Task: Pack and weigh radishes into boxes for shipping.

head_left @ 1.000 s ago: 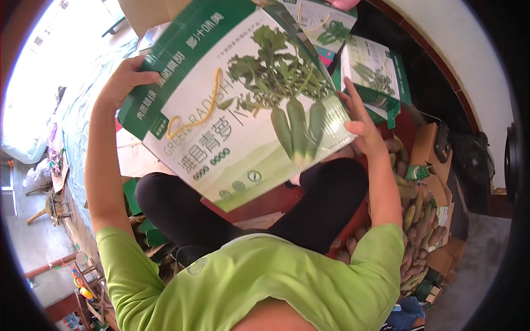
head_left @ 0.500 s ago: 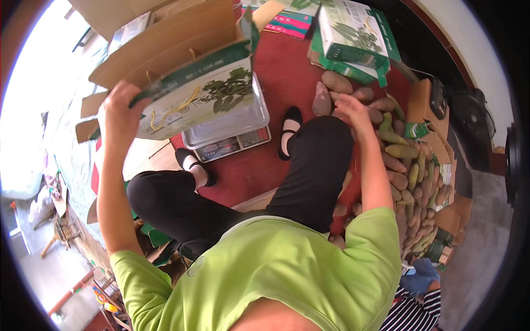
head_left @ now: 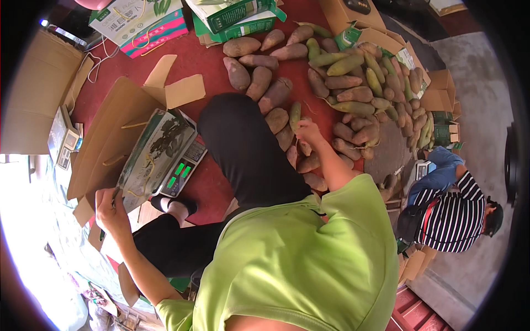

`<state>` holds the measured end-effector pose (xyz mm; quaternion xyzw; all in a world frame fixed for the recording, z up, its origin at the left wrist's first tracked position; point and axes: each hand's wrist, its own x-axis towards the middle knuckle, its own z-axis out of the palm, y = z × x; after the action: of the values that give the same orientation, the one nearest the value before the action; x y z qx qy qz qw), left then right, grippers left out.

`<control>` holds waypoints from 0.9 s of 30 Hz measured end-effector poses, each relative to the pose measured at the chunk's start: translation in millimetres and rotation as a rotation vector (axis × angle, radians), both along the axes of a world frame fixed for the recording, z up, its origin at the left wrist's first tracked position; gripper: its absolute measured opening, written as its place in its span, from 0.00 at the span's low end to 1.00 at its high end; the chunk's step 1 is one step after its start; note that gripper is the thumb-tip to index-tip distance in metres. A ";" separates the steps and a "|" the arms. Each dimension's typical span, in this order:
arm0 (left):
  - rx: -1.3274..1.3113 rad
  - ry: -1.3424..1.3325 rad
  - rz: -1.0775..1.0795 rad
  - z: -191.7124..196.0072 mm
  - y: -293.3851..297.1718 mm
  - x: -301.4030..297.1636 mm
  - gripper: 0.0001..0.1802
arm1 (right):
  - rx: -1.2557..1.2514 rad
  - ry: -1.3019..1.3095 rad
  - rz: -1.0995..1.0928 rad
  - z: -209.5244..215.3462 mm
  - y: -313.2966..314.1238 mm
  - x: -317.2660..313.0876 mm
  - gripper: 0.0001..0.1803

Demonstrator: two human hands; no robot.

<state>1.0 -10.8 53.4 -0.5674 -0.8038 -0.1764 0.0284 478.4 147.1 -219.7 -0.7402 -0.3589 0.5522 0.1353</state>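
My left hand (head_left: 113, 212) is closed on the near edge of an open cardboard carton (head_left: 102, 140), which has a printed green-and-white side. The carton sits tilted on a digital scale (head_left: 179, 174) with lit green displays, hiding most of its pan. My right hand (head_left: 310, 134) reaches past my knee, its fingers closed around the lower end of a long green radish (head_left: 295, 115). Around that hand lie brownish-pink roots like sweet potatoes (head_left: 276, 94). A larger heap of them, mixed with green radishes (head_left: 346, 65), spreads to the right.
Printed cartons (head_left: 237, 16) and a pink-and-green box (head_left: 154, 33) stand at the far side of the red floor (head_left: 221, 193). Another scale (head_left: 66, 140) is at far left. A co-worker in a striped top (head_left: 450, 218) bends at the right, beside opened cartons (head_left: 441, 91).
My view has swung right. My right hand has gone from above the roots near my knee to the green radish. My left hand still holds the carton's edge.
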 end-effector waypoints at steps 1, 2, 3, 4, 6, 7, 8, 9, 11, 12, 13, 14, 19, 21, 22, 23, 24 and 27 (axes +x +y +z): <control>-0.005 -0.005 -0.011 0.1 -0.6 -1.0 0.03 | -0.006 0.002 -0.007 -1.9 -1.6 7.4 0.20; -0.008 -0.009 -0.021 -0.3 0.1 -2.2 0.03 | 0.057 0.002 -0.029 -3.8 -0.4 16.8 0.20; -0.016 -0.006 -0.023 -0.6 -1.1 -2.4 0.03 | 0.115 0.001 -0.047 -3.8 -0.8 24.7 0.20; -0.014 -0.002 -0.030 -1.2 -2.4 -2.6 0.04 | 0.108 0.003 -0.049 -3.3 1.6 33.5 0.20; -0.022 0.004 -0.029 -3.6 -6.4 -2.4 0.04 | 0.117 0.073 -0.163 12.7 12.3 47.0 0.20; -0.009 0.006 -0.014 -5.3 -5.9 -3.0 0.04 | 0.109 0.074 -0.160 19.1 16.8 52.9 0.20; 0.003 0.008 -0.004 -6.1 -5.1 -4.4 0.05 | 0.122 0.029 -0.181 25.5 19.7 58.8 0.20; 0.001 0.025 -0.004 -6.9 -6.0 -7.3 0.05 | 0.137 -0.013 -0.196 30.4 24.3 61.7 0.21; 0.009 0.039 0.016 -10.7 -8.9 -8.3 0.05 | 0.147 -0.037 -0.213 39.4 29.9 67.4 0.21; 0.022 0.048 0.032 -12.3 -10.4 -8.0 0.06 | 0.164 -0.066 -0.233 41.3 31.3 70.4 0.22; 0.017 0.050 0.035 -12.6 -12.4 -7.4 0.06 | 0.147 -0.090 -0.240 40.5 31.9 72.8 0.22; 0.016 0.062 0.041 -12.8 -13.8 -6.1 0.07 | 0.144 -0.089 -0.233 40.9 32.9 75.6 0.22; 0.002 0.043 0.105 -17.9 -18.5 -1.0 0.09 | 0.148 -0.136 -0.341 19.3 22.8 102.1 0.19; -0.030 0.089 0.137 -23.9 -24.5 0.9 0.12 | 0.108 -0.088 -0.336 2.1 11.6 94.5 0.18; -0.037 0.089 0.139 -27.2 -25.4 3.3 0.12 | 0.076 -0.042 -0.336 -9.0 6.3 90.5 0.16; -0.013 0.123 0.114 -30.7 -24.9 7.7 0.13 | 0.001 -0.009 -0.253 -21.3 0.8 84.7 0.14; 0.011 0.159 0.094 -33.6 -26.0 11.0 0.14 | -0.074 0.027 -0.165 -35.8 -3.8 76.9 0.12; -0.048 0.199 0.157 -36.7 -34.2 21.7 0.21 | -0.204 0.129 -0.146 -56.8 -20.1 33.5 0.09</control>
<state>22.7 -45.0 16.7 -0.5179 -0.8429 -0.0975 0.1081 511.8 127.0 -276.4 -0.7371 -0.2369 0.6211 0.1220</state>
